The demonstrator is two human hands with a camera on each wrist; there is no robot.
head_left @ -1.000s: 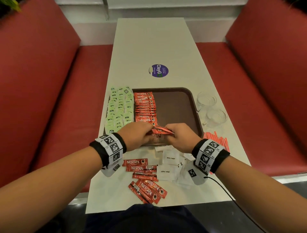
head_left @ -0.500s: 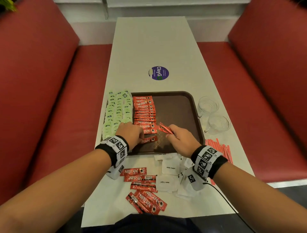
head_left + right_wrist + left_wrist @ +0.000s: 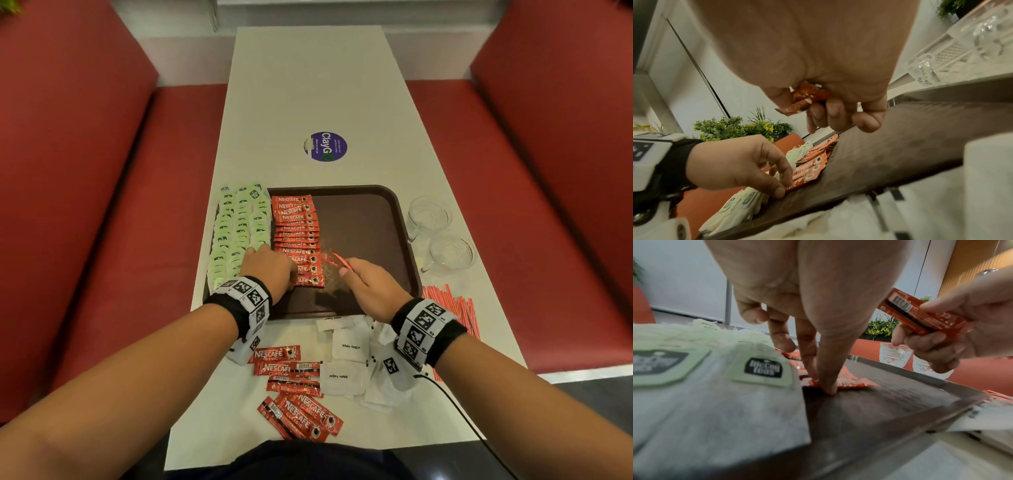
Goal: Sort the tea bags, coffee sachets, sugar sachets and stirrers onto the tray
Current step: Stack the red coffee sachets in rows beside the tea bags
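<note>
The coffee column on the tray [image 3: 404, 219] is mid-build: the left hand [image 3: 270, 267] presses the nearest laid sachet [image 3: 310, 281] flat, fingers apparently straight, while the right hand [image 3: 371, 287] pinches spare coffee sachets [image 3: 337, 258], next to be laid below it.

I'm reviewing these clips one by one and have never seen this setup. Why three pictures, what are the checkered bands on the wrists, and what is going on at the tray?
No machine here: a person works bare-handed. The checkered bands are wrist straps carrying small cameras. One picture comes from a head-worn camera looking down; the other two look along each hand.

On the white table lies a brown tray holding green tea bags and a column of red coffee sachets. The left hand presses the nearest sachet of that column with its fingertips. The right hand pinches a few more coffee sachets above the tray.

Off the tray: loose coffee sachets and white sugar sachets near the person, red stirrers and two glass cups to the right.
</note>
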